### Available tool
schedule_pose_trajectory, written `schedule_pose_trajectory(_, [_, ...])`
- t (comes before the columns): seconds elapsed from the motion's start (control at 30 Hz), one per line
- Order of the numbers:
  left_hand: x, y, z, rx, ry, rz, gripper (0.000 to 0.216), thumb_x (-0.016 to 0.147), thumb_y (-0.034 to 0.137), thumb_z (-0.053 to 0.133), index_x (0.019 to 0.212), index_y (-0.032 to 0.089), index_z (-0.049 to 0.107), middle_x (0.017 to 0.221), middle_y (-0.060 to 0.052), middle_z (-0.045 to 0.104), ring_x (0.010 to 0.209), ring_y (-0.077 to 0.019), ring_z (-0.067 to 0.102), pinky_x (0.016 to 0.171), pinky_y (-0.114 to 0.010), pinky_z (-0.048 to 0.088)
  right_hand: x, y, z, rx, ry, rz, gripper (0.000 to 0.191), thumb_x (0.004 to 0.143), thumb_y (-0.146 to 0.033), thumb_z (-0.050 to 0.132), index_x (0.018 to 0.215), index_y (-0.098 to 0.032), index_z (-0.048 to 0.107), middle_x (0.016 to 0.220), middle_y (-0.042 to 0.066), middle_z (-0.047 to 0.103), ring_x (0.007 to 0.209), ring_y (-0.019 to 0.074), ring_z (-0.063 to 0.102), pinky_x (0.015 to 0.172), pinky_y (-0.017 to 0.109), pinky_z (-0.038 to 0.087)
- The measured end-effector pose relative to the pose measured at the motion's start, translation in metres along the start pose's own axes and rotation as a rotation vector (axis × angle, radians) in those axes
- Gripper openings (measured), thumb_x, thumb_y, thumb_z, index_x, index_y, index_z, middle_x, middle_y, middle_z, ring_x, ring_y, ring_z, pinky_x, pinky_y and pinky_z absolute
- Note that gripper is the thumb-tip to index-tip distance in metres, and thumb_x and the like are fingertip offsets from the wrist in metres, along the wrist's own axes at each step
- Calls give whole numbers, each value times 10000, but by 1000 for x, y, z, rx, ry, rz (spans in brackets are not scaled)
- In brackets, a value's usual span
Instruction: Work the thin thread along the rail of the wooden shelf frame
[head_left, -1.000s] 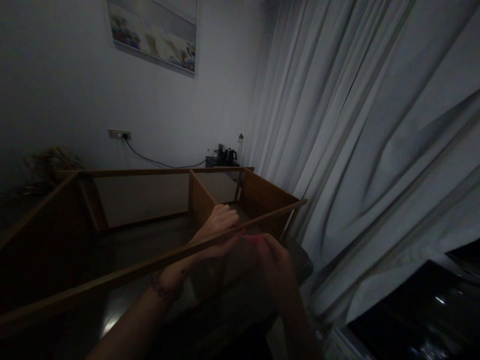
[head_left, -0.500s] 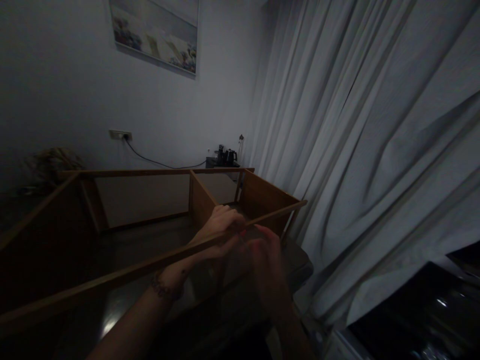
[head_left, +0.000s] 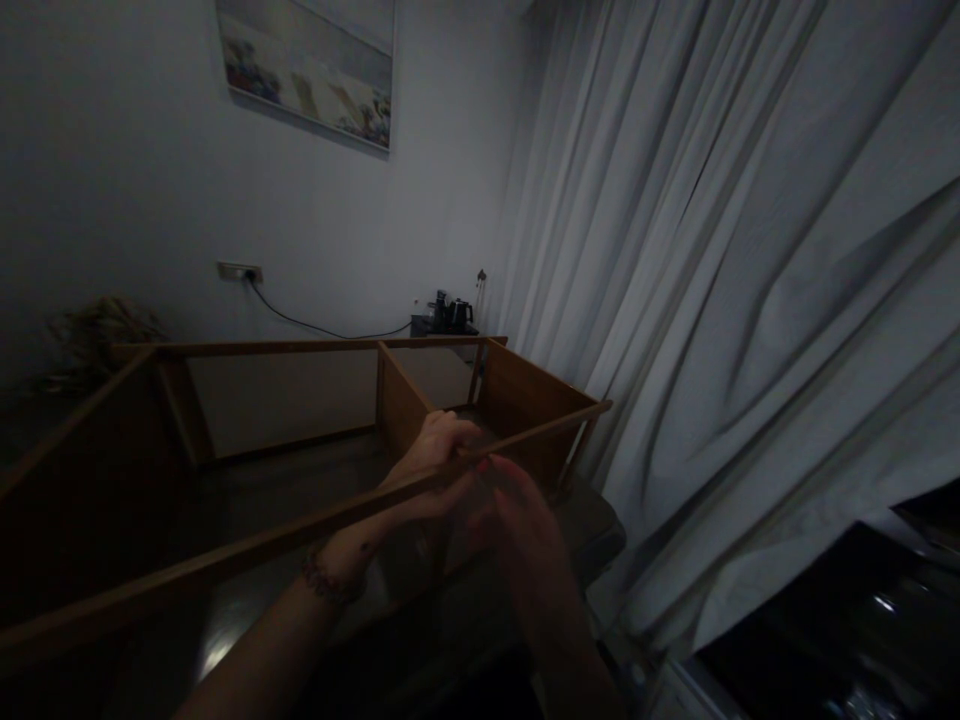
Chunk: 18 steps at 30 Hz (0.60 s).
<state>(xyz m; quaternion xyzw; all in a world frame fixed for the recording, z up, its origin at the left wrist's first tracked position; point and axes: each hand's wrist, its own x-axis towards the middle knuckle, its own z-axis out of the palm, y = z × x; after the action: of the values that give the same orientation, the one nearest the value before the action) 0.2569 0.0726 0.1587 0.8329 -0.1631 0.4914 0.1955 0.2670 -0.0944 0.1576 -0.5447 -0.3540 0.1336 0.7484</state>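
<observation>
A brown wooden shelf frame lies across the view, and its front rail [head_left: 300,527] slants up to the right. My left hand [head_left: 429,455] reaches under this rail, with its fingers curled against it where the middle divider [head_left: 401,390] meets it. Smeared by motion, my right hand [head_left: 525,530] is on the near side of the rail, its fingertips close to the left hand's. Whether it holds anything small is unclear in the dim light. A beaded bracelet [head_left: 330,582] circles my left wrist.
A pale curtain [head_left: 675,250] hangs along the right. Under the frame is a dark padded surface [head_left: 600,530]. Black appliances [head_left: 454,312] stand in the far corner, with a cord [head_left: 322,328] running to a wall socket [head_left: 238,271]. A dark glossy object [head_left: 840,620] fills the lower right.
My right hand has shifted slightly left and down beside the rail, still blurred. The left hand and the frame stay nearly where they were.
</observation>
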Motion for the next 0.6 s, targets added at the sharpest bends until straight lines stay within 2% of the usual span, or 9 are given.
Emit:
schedule_pose_trajectory(0.07, [1,2,-1,10,-17,-10,173,791,217,516,947,207,442,757,-8,480,716,-184,449,659,-334,374,0,1,-2,14,-12,40,292,900,-352,488,1147,-198,519,742,23,697,600,158,666,571,281,539])
schedule_pose_trajectory(0.13, [3,4,-3,18,-38,-17,152,795,216,509,934,206,450,761,-11,495,721,-187,460,668,-342,375,-1,2,-7,-137,28,-17,258,908,-352,482,1118,-210,530,694,6,689,571,160,663,541,274,526])
schedule_pose_trajectory(0.17, [3,5,-4,21,-43,-18,146,798,217,504,933,206,451,763,-12,501,725,-190,465,672,-345,374,-1,2,-11,-262,54,-96,232,911,-342,480,1098,-220,543,698,4,689,579,162,665,542,275,521])
schedule_pose_trajectory(0.23, [4,6,-5,21,-58,-16,152,797,222,508,935,207,447,769,-14,507,730,-193,472,677,-349,374,0,2,-20,-555,95,-371,180,900,-298,507,1053,-238,579,793,19,701,677,172,673,610,295,514])
schedule_pose_trajectory(0.3, [3,5,-5,18,-57,-16,163,789,217,515,934,208,441,764,-11,503,725,-192,473,678,-349,372,2,2,-26,-827,73,-666,178,863,-262,569,1037,-243,598,852,29,707,750,184,658,681,322,489])
schedule_pose_trajectory(0.37, [3,4,-4,18,-55,-16,167,783,207,518,929,209,437,759,-7,498,719,-189,469,680,-347,369,4,0,-30,-1006,35,-831,165,843,-237,601,1009,-234,600,822,25,711,718,182,635,673,328,454])
schedule_pose_trajectory(0.47, [3,4,-4,30,-63,-16,158,785,201,508,924,208,434,758,-7,495,720,-187,468,682,-343,365,8,-1,-28,-1078,46,-876,104,867,-196,553,963,-221,585,772,20,707,644,164,606,630,316,422])
schedule_pose_trajectory(0.6, [5,7,-5,31,-69,-19,116,789,221,490,889,209,432,750,-9,491,714,-187,466,678,-341,364,10,0,-20,-966,104,-845,251,868,-154,505,1107,-209,557,904,50,706,668,150,627,655,302,436])
